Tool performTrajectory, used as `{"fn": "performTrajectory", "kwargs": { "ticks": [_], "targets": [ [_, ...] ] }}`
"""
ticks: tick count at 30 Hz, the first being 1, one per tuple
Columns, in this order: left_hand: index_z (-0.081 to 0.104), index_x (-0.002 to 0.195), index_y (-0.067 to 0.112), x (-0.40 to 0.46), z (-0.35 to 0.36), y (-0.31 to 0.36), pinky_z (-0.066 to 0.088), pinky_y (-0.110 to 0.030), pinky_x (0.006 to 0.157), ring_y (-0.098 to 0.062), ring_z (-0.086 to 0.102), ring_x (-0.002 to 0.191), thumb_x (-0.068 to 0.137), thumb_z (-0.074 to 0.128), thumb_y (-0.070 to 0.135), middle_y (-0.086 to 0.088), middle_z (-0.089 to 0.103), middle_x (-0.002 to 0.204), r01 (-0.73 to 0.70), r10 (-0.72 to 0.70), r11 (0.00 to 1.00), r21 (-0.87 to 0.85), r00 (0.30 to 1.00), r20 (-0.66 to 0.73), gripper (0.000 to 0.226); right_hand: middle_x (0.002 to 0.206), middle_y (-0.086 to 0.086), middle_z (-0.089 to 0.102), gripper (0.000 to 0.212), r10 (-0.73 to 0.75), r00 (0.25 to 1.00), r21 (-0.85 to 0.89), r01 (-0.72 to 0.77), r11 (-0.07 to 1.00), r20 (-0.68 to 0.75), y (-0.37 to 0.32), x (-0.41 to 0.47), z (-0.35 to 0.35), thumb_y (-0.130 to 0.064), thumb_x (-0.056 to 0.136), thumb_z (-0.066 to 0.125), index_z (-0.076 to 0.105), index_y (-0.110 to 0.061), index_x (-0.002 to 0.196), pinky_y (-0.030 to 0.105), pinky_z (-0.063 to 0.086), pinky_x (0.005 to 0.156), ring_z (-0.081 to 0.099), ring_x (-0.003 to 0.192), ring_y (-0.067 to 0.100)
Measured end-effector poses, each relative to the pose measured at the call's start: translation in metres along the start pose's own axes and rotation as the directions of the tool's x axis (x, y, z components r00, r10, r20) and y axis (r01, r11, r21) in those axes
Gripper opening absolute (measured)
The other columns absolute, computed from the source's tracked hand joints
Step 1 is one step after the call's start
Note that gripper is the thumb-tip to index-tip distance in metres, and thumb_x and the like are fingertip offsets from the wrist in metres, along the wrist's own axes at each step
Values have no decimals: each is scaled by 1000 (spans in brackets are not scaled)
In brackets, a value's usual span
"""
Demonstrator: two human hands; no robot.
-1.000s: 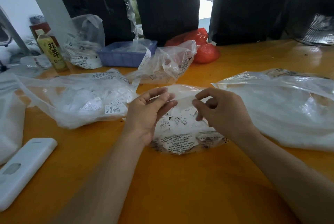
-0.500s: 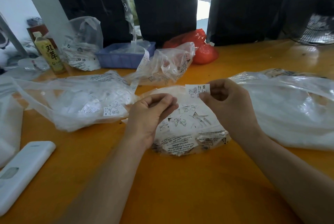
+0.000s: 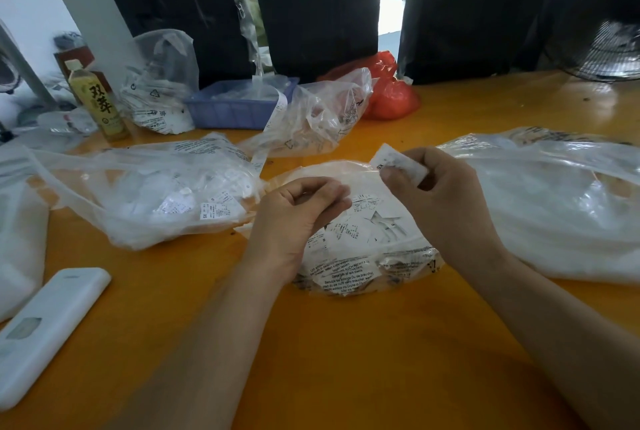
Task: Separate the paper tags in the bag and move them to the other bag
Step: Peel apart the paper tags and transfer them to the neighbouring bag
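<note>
A small clear bag (image 3: 360, 273) printed with black text lies on the orange table (image 3: 329, 360) in front of me, with several white paper tags (image 3: 360, 225) inside. My right hand (image 3: 446, 201) pinches a few white paper tags (image 3: 398, 164) above the bag's far edge. My left hand (image 3: 298, 218) holds the bag's open edge with curled fingers. A larger clear bag (image 3: 156, 201) holding several tags lies to the left. Another large clear bag (image 3: 561, 207) lies to the right.
A white remote-like case (image 3: 45, 329) lies at the front left. A bottle (image 3: 98, 102), a blue tray (image 3: 239, 107), crumpled clear bags (image 3: 315, 117) and a red bag (image 3: 391, 93) stand along the back. A fan (image 3: 606, 48) is at the far right.
My right hand drew tags out of the small bag and raised them above its far edge. My left hand curled more tightly on the bag's edge.
</note>
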State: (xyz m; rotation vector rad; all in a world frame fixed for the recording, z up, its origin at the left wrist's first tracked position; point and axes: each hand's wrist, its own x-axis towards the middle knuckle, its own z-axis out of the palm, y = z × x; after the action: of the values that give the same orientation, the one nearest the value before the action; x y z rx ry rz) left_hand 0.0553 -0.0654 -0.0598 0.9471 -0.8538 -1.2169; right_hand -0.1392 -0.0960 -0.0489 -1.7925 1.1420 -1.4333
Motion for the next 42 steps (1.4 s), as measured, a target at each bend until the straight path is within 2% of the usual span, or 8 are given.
{"fn": "performTrajectory", "kwargs": {
  "ticks": [2, 6, 11, 21, 24, 30, 36, 42],
  "targets": [
    [83, 97, 10, 0, 0, 0, 63, -27, 84, -34, 78, 101, 74, 86, 23, -21, 79, 104, 1, -1, 1000, 15, 1000, 9, 27, 69, -8, 67, 9, -10, 1000, -31, 10, 999, 1, 0, 1, 0, -35, 98, 68, 70, -29, 92, 20, 39, 43, 54, 52, 7],
    [85, 97, 16, 0, 1, 0, 62, -25, 82, -32, 79, 100, 78, 84, 28, -17, 80, 104, -1, -1, 997, 71, 1000, 16, 23, 77, -15, 72, 10, -18, 999, -45, 19, 999, 34, -1, 1, 1, -28, 103, 60, 68, -34, 105, 11, 47, 56, 65, 67, 0],
    [84, 99, 15, 0, 0, -1, 62, -25, 83, -31, 79, 102, 78, 85, 32, -15, 80, 107, 10, -14, 995, 101, 999, 38, 28, 80, -12, 74, 21, -10, 1000, -29, 11, 1000, 21, 0, 2, 1, -27, 96, 71, 67, -22, 116, 19, 58, 70, 71, 74, 1],
    [84, 100, 15, -1, 1, -1, 63, -26, 83, -30, 79, 100, 78, 84, 33, -15, 81, 106, 2, -8, 993, 115, 999, 46, 28, 79, -13, 73, 13, -42, 995, -104, 51, 993, 89, 7, 5, 0, -27, 95, 73, 66, -33, 104, 27, 60, 70, 71, 76, 5],
    [84, 100, 14, -1, 1, -1, 63, -26, 80, -31, 79, 98, 77, 84, 32, -15, 81, 104, 1, -6, 992, 126, 999, 38, 29, 78, -15, 71, 14, -52, 992, -170, 71, 983, 118, 10, 6, 2, -29, 95, 72, 64, -37, 104, 15, 53, 63, 68, 75, 3],
    [82, 100, 18, -2, 1, 0, 64, -27, 72, -25, 80, 93, 80, 83, 32, -10, 82, 95, -52, 49, 968, 245, 999, 18, 25, 79, -16, 70, 23, -62, 986, -239, 99, 966, 157, 11, 5, 2, -22, 104, 58, 71, -33, 121, 19, 56, 66, 69, 76, 3],
    [80, 103, 22, -6, 4, 0, 63, -24, 65, -20, 81, 88, 92, 80, 25, -4, 82, 93, -94, 74, 924, 371, 995, 67, 12, 82, -17, 72, 31, -82, 980, -209, 120, 971, 182, 10, 2, 4, -24, 101, 65, 66, -32, 131, 13, 54, 68, 69, 78, 0],
    [83, 97, 23, -5, 5, 2, 60, -22, 58, -23, 81, 85, 90, 80, 20, -4, 81, 82, -49, 55, 964, 263, 998, -15, 8, 83, -14, 75, 6, 9, 992, -69, 0, 998, 128, 8, 1, 5, -29, 96, 71, 73, -33, 99, 28, 61, 72, 72, 77, 6]
  ]
}}
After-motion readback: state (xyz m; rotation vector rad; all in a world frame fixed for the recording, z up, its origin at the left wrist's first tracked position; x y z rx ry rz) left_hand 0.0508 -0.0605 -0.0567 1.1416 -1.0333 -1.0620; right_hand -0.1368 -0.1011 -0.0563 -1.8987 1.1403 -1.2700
